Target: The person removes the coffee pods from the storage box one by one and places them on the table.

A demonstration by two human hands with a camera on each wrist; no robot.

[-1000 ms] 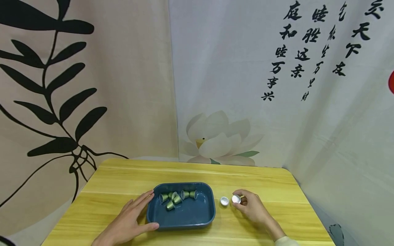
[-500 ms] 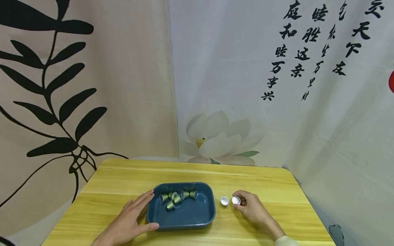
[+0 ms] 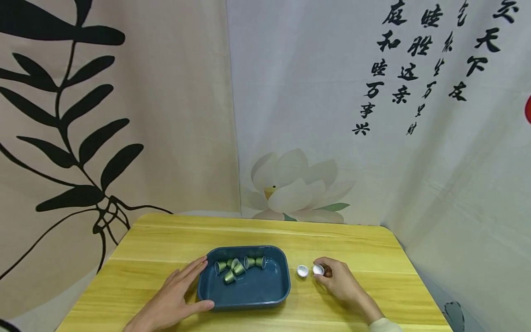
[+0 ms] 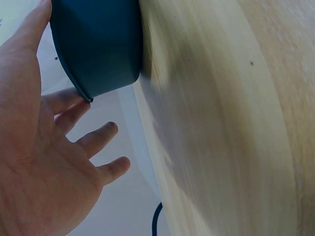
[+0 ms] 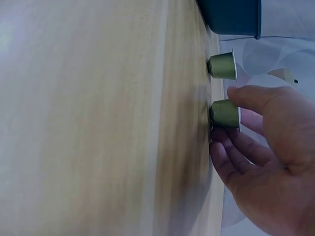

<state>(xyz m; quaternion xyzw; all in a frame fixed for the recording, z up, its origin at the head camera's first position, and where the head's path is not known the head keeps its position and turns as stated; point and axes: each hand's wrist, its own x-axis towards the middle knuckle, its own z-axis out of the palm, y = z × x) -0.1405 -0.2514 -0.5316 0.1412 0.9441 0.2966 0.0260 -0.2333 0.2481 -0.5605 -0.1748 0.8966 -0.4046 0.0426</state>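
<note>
A dark blue tray (image 3: 274, 299) sits on the yellow wooden table (image 3: 157, 240) with several green capsules (image 3: 238, 266) lying in its far half. My left hand (image 3: 174, 295) lies flat against the tray's left side, thumb along its front rim; the left wrist view shows the straight fingers (image 4: 96, 140) beside the tray (image 4: 98, 44). Right of the tray stand two green capsules with silver foil tops. My right hand (image 3: 338, 279) pinches the right capsule (image 3: 318, 269) (image 5: 225, 114) with thumb and fingers, its base on the wood. The other capsule (image 3: 302, 271) (image 5: 222, 65) stands free between it and the tray.
Printed cloth hangs close behind the table: leaf pattern at left, a lotus and calligraphy at right. The table's right edge (image 3: 419, 281) lies near my right hand. Bare wood stretches behind the tray and at the front left.
My right hand has lowered the capsule it pinches slightly onto the table beside the free one. The left hand and the tray have not moved.
</note>
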